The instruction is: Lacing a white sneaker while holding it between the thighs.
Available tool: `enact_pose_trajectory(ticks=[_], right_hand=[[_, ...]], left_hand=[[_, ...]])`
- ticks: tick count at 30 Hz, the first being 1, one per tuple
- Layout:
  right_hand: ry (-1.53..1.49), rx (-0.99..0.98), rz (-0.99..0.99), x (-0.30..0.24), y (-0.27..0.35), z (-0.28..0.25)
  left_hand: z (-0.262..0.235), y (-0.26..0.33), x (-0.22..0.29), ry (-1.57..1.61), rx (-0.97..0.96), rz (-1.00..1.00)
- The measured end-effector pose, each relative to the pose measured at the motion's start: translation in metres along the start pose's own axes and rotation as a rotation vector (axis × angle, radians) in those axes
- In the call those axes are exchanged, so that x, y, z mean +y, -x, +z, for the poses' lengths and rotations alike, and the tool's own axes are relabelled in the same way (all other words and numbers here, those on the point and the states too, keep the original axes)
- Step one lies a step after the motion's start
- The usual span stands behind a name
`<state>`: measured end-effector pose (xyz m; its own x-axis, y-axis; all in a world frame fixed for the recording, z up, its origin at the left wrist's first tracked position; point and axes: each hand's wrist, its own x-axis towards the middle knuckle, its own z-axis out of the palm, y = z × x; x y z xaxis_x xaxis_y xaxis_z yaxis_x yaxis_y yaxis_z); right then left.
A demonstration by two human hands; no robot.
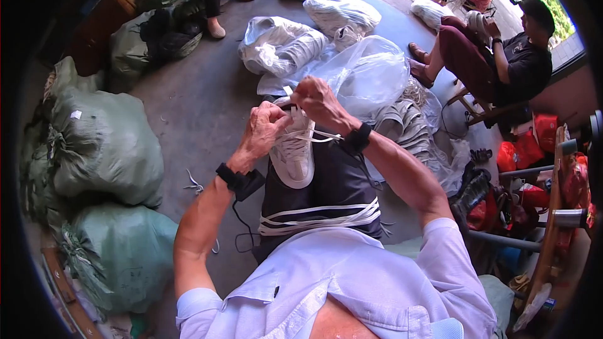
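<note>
A pale sneaker (293, 162) rests on my dark-trousered lap, its toe toward me. White shoelace (326, 136) crosses its upper and trails off to the right. My left hand (262, 130) is closed at the shoe's left side, thumb and fingers pinched by the top eyelets. Over the shoe's opening, my right hand (319, 105) is closed too, apparently pinching a lace; its fingertips are partly hidden. More white laces (320, 215) lie in a loose bundle across my thighs.
Clear plastic bags (367, 75) and a row of grey shoe parts (411, 127) lie ahead and right. Full green sacks (103, 144) stand at left. A seated person (524, 56) holds a shoe at right; others sit farther back. A wooden rack (548, 238) stands at lower right.
</note>
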<state>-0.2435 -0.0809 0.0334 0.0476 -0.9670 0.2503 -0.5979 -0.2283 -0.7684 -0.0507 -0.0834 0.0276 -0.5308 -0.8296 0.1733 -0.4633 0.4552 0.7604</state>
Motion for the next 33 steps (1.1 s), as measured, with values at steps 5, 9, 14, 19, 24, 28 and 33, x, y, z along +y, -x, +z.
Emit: enact_pose_trajectory(ticks=[5,9,14,19,24,28,33], right_hand=[[-0.091,0.025,-0.051,-0.018,-0.017,0.010],[-0.182,0.103,-0.015,-0.021,0.002,0.016],[0.073,0.002,-0.381,-0.015,0.035,0.016],[0.120,-0.045,-0.382,-0.008,0.046,0.021],[0.111,0.129,-0.344,-0.008,0.056,0.000],[0.072,0.351,-0.173,0.038,0.063,-0.051],[0.167,0.481,0.267,0.083,0.073,-0.111]], left_hand=[[0.010,-0.006,0.000,0.210,0.061,-0.126],[0.012,-0.004,0.002,0.500,0.160,-0.297],[0.011,0.004,-0.014,0.908,0.236,-0.429],[0.012,0.000,0.001,0.642,0.243,-0.334],[0.001,0.007,-0.003,0.572,0.210,-0.299],[0.002,0.006,-0.006,0.627,0.163,-0.309],[0.005,0.005,-0.007,0.687,0.169,-0.309]])
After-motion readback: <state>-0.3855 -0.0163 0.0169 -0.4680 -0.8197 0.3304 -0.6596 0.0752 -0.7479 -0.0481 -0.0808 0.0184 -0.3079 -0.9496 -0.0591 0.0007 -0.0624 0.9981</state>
